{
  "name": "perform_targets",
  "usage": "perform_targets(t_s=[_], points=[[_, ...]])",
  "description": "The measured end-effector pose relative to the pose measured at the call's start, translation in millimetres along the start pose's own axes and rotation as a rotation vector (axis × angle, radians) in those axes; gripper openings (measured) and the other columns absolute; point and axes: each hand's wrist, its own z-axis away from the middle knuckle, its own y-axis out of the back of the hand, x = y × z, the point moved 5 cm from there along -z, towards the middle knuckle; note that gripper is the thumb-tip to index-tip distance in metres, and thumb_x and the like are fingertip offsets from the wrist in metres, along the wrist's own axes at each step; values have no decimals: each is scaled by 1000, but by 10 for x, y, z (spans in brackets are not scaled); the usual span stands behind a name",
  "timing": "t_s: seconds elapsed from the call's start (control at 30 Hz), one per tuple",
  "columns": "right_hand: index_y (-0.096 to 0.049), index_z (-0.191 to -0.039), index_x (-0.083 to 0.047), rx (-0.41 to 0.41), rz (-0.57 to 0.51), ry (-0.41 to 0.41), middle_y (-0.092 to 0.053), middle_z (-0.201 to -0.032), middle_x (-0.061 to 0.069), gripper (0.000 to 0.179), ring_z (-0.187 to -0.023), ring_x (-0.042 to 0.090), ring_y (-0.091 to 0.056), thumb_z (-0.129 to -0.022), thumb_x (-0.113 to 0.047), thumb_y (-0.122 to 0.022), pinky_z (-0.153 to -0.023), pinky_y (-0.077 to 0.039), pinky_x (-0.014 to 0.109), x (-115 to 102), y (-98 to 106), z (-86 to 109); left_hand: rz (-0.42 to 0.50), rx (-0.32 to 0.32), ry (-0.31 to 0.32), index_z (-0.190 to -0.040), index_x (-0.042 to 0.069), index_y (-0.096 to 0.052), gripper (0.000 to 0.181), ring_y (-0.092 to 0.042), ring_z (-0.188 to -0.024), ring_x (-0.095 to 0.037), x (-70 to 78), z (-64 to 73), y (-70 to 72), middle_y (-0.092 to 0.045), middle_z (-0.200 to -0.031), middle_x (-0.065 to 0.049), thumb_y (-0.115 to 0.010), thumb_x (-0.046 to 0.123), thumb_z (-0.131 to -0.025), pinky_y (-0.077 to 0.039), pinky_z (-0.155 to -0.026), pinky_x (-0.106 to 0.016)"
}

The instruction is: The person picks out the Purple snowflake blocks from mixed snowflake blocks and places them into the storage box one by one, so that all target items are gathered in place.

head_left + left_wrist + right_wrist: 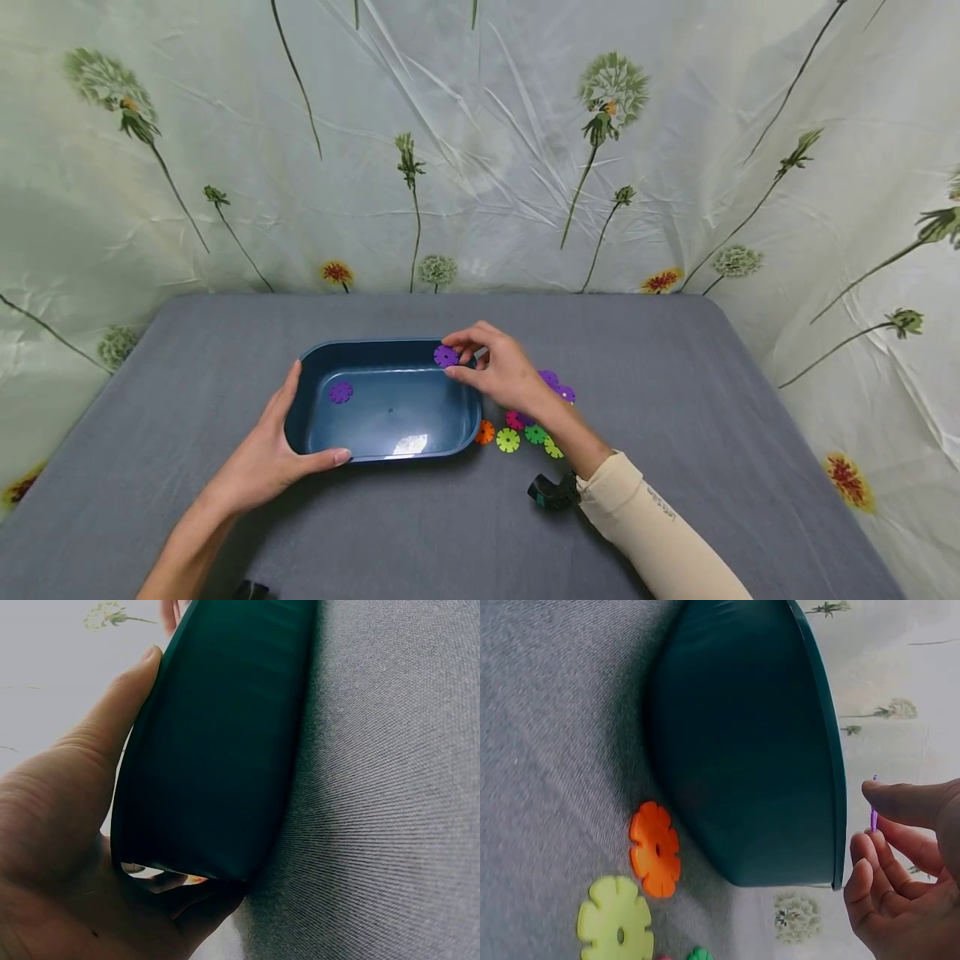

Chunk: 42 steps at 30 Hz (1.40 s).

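A dark blue plastic tray (442, 408) with tall sides sits on the table. My left hand (262, 450) grips its left end, the thumb on the near rim and the fingers round the side; the left wrist view shows the thumb along the rim of the tray (217, 742). Between thumb and fingertips, my right hand (506, 375) pinches a purple notched disc (446, 357) over the tray's far right corner. That purple disc (874, 814) appears edge-on in the right wrist view, beyond the rim. Another purple disc (341, 392) lies flat inside the tray, toward the left.
Right of the tray lie several loose notched discs, among them an orange disc (485, 432), a yellow-green disc (507, 440) and a purple disc (566, 393), partly under my right forearm. Grey cloth (420, 533) covers the table. A flower-print curtain (495, 167) hangs behind it.
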Motion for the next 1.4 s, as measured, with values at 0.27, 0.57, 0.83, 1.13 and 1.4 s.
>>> perform_targets(t_s=[0.27,0.57,0.83,1.13,1.4], points=[[-73,-124,-5,-4,-2,18,-67,-111,11,36,-92,21,-63,-90,-8,-81,-74,-53,28,-32,-85,-48,-11,0,8,-166,31,18,141,-19,-151,-62,1,-3,4,-1,-172,-31,-91,45,-78,-29,-107,-82],[-73,-125,-6,-28,21,21,-67,-113,10,36,-95,20,-64,-91,-10,-81,-78,-57,30,-54,-175,-66,-2,-8,11,-166,30,18,140,-18,-152,-61,-6,13,0,0,-173,-30,-90,44,-78,-28,-107,-82],[-73,-126,-6,-55,33,28,-66,-109,10,37,-96,20,-65,-91,-10,-81,-81,-58,30,-101,-235,-134,-1,-5,12,-166,30,18,141,-17,-152,-61,-2,1,6,0,-173,-30,-91,44,-78,-27,-108,-82],[-72,-127,-8,-101,51,10,-65,-109,8,35,-96,19,-64,-93,-13,-79,-78,-53,18,-137,-343,-187,10,-11,30,-165,30,19,140,-17,-152,-61,12,-5,2,0,-172,-31,-90,44,-79,-26,-109,-82],[-72,-127,-8,-132,46,-13,-64,-111,9,35,-92,13,-62,-93,-11,-79,-78,-53,15,-146,-435,-240,24,-21,29,-166,30,19,139,-14,-152,-61,5,-6,1,3,-173,-30,-90,42,-80,-24,-109,-83]])
